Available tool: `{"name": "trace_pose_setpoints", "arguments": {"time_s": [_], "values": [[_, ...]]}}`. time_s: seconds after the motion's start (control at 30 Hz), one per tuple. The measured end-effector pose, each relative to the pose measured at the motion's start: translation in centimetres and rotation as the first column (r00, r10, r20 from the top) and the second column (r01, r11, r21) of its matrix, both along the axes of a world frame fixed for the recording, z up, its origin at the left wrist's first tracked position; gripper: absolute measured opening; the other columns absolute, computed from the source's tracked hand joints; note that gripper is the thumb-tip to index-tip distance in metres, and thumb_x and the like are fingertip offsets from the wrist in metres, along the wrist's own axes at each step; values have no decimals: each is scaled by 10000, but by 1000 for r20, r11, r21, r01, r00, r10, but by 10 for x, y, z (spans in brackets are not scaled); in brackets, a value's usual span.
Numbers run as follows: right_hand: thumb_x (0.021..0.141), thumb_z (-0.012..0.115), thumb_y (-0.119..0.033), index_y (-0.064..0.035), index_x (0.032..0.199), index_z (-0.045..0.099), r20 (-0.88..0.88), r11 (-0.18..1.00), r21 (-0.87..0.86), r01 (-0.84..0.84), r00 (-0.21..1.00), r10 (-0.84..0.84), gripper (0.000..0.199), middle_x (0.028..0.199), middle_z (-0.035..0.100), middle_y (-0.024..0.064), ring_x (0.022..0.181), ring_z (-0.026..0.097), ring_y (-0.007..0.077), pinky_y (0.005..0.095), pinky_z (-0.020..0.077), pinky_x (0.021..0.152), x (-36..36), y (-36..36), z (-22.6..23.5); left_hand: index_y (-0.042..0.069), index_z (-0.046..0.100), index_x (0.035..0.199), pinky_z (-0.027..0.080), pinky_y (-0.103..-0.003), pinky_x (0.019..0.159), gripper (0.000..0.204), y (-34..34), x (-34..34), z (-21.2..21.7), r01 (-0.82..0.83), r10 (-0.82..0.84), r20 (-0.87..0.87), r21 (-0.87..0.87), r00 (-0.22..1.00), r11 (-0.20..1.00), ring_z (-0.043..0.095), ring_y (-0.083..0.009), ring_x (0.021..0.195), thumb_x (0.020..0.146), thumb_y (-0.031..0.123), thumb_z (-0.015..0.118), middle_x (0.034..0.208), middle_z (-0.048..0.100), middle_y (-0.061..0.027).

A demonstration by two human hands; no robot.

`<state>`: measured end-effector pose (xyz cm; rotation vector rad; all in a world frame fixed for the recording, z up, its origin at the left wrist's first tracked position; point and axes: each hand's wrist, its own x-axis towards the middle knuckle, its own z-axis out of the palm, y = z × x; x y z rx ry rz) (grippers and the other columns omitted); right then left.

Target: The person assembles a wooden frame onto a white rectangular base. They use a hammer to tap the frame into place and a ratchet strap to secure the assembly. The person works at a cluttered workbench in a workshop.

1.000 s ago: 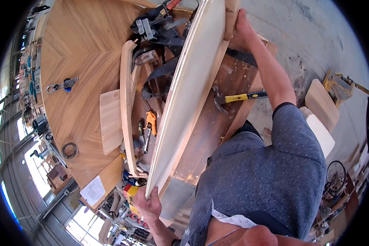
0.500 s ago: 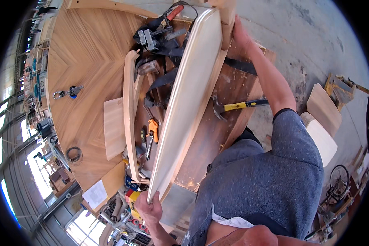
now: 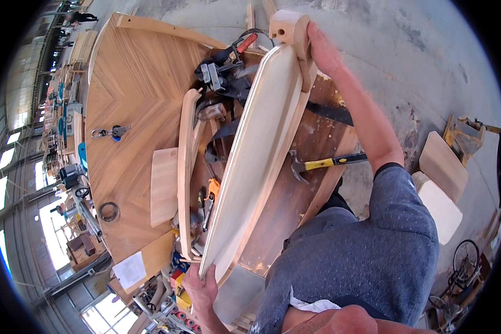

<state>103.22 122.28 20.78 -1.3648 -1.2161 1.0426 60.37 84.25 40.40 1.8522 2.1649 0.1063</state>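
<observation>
A long, pale wooden panel (image 3: 256, 150) with a layered edge runs slantwise across the middle, standing over a brown workbench. My left hand (image 3: 201, 286) is closed around its near, lower end, with the thumb on the panel's face. At the far end, a shaped wooden leg (image 3: 298, 47) with drilled holes sits against the panel. My right hand (image 3: 323, 50) grips the outer side of this leg, its fingertips partly hidden. On the bench to the right of the panel lies a claw hammer (image 3: 323, 163) with a yellow and black handle.
A large wood-veneered top (image 3: 133, 100) spreads at the left, with a curved wooden rail (image 3: 186, 172) by its edge. Clamps (image 3: 212, 77), a black strap (image 3: 328, 113) and an orange tool (image 3: 213, 188) lie around the panel. Pale boards (image 3: 437, 206) stand at the right.
The whole view has shifted, so most things sit lower and the leg at the panel's far end shows more fully. Both hands keep their hold.
</observation>
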Motion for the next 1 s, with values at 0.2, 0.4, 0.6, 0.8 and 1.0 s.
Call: {"name": "trace_pose_setpoints", "arguments": {"time_s": [0.2,0.4,0.6,0.8,1.0], "values": [[1039,298,-609,49,1111,606,-91,992,123,-13,996,24,730,1002,636,114,960,542,183,354,450,872,1,6,-11,7,572,833,435,-475,574,236,4,2,3,60,-58,-122,13,991,998,592,-430,640,786,100,784,703,611,-195],[1049,308,-564,65,1076,609,-70,975,217,41,997,-26,698,903,657,121,875,565,165,366,482,797,-7,12,-24,4,574,823,437,-473,561,244,3,-9,-2,-39,39,-19,18,999,999,596,-431,627,787,115,788,674,597,-204],[1062,284,-543,37,1140,634,-370,993,112,29,929,14,682,1004,675,97,1001,584,159,351,478,916,-21,-3,-17,11,593,834,455,-477,586,252,3,-7,-1,-51,52,-46,22,998,998,612,-427,656,789,164,788,708,623,-200],[1072,250,-526,14,1276,590,-92,979,147,-140,984,154,669,1071,700,128,1043,608,206,375,472,964,-10,7,-26,-5,568,811,489,-497,625,274,4,-4,-1,-11,13,-54,38,998,999,638,-463,712,771,164,780,737,644,-248],[1038,388,-488,5,1220,605,105,958,287,-3,994,-28,568,1033,681,148,1048,615,272,408,498,893,-11,-33,-14,8,602,856,483,-500,627,268,-4,-5,0,-45,49,-80,51,996,998,633,-454,697,765,178,789,703,633,-228]]}}
